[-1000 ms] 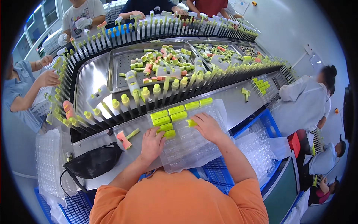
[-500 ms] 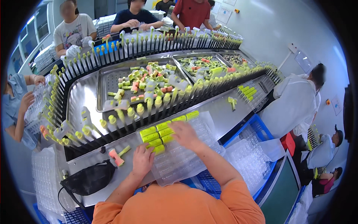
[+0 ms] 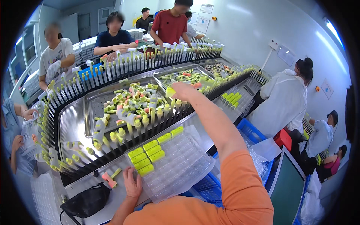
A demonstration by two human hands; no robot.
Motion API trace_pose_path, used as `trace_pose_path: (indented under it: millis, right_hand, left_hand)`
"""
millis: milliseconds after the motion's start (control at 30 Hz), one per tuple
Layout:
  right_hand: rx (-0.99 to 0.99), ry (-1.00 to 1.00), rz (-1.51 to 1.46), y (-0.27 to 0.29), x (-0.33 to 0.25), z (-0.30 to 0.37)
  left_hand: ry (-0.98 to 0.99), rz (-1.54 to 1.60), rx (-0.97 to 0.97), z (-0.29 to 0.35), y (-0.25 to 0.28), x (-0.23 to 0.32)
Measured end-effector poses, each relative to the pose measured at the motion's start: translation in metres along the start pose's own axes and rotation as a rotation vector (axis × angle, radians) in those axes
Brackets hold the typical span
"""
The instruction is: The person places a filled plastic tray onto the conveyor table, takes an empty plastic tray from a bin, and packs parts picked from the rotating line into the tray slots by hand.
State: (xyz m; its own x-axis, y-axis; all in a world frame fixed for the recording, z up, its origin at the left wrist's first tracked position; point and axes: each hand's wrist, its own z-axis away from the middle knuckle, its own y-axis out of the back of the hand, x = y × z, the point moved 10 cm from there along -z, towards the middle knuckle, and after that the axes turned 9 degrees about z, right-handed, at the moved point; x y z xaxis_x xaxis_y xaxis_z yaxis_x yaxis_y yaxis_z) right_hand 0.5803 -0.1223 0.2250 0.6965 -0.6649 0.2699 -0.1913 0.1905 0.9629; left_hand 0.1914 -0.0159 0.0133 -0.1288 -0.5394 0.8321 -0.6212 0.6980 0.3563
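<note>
My right hand (image 3: 183, 91) reaches over the near line of black pegs, its fingers closed on a bright yellow-green cylindrical piece (image 3: 170, 92). Below it lies a clear plastic blister tray (image 3: 180, 161) with moulded pockets. Several yellow-green cylinders (image 3: 153, 150) lie along its far and left side. My left hand (image 3: 133, 183) rests at the tray's left edge beside the lowest cylinder, fingers apart and slightly bent, with nothing seen in it. Upright black pegs (image 3: 129, 140) carry pale yellow-green tips along the bench's rim.
Metal trays (image 3: 88, 112) hold piles of green, pink and white parts. A black pouch (image 3: 86, 200) and a pink-and-green part (image 3: 110, 181) lie left. A blue crate (image 3: 251, 129) with clear trays stands right. Co-workers surround the conveyor.
My right hand has left the tray and gone out over the pegs, now holding a yellow-green piece. My left hand has slid off the cylinders to the tray's edge. The view has turned.
</note>
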Motion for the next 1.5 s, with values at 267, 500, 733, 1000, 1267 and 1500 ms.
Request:
trace_pose_path:
  millis: [267,500,733,1000,1267,1500]
  right_hand:
    - [-0.028,0.241,0.056,0.009,-0.081,-0.01]
    - [0.648,0.432,-0.015,0.072,-0.129,0.081]
    - [0.33,0.342,-0.473,-0.037,-0.169,0.193]
    - [0.276,0.342,-0.511,-0.096,-0.183,0.216]
    - [0.44,0.338,-0.217,-0.11,-0.201,0.215]
    - [0.374,0.527,-0.295,-0.041,-0.26,0.246]
  left_hand:
    - [0.067,-0.01,0.011,0.003,0.002,-0.005]
    - [0.089,0.0,0.035,-0.01,0.0,-0.001]
    - [-0.123,-0.332,0.004,-0.012,0.064,0.008]
    - [0.025,-0.894,-0.275,-0.034,0.065,-0.024]
    - [-0.082,-0.575,-0.074,-0.045,0.069,0.01]
    - [-0.349,-0.286,-0.419,-0.041,0.002,0.106]
